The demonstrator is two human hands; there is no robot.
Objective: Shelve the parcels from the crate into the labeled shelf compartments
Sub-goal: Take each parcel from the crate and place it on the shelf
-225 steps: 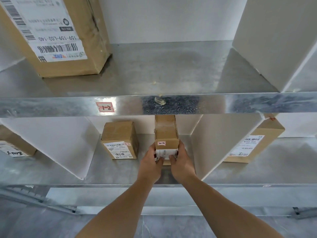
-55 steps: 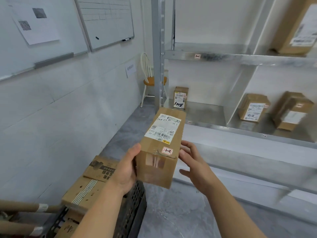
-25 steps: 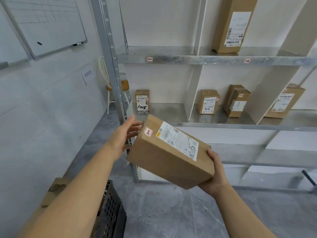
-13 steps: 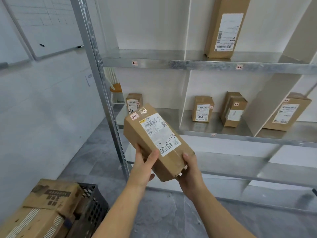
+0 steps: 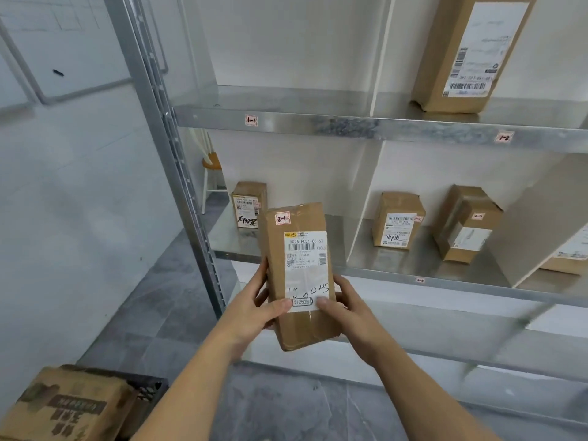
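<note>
Shelving (image 5: pixel 178 173) of galvanised metal fills most of the view, with white divider panels (image 5: pixel 366 198) splitting each level into compartments. Grey floor (image 5: pixel 286 409) runs beneath it, and a whiteboard (image 5: pixel 63 43) hangs on the wall to the left. On the upper shelf (image 5: pixel 350 125), a tall parcel (image 5: pixel 461 52) stands upright above an edge tag that reads 1-2 (image 5: pixel 504 137); the tag 1-1 (image 5: pixel 251 120) marks the compartment to its left.

A black crate (image 5: pixel 146 386) sits at the lower left corner with a printed carton (image 5: pixel 70 405) lying in it.

The held parcel (image 5: pixel 299 272), a long brown box, is carried nearly upright in the air in front of the lower shelf (image 5: pixel 366 253), before the leftmost compartment. Its white shipping label (image 5: pixel 305 268) faces the camera, and a red-bordered sticker (image 5: pixel 282 219) near its top reads 2-1. The left grip (image 5: pixel 254 310) clasps the box's left side and the right grip (image 5: pixel 350 310) clasps its right side, each a bare hand with fingers wrapped round the edge and the thumb pressed on the front at the label's bottom.

Behind it, a small parcel (image 5: pixel 248 205) stands in the lower left compartment. Two more parcels, one squat (image 5: pixel 396 219) and one angled (image 5: pixel 467 224), stand apart in the next compartment, above a tiny 2-2 tag (image 5: pixel 420 280).
</note>
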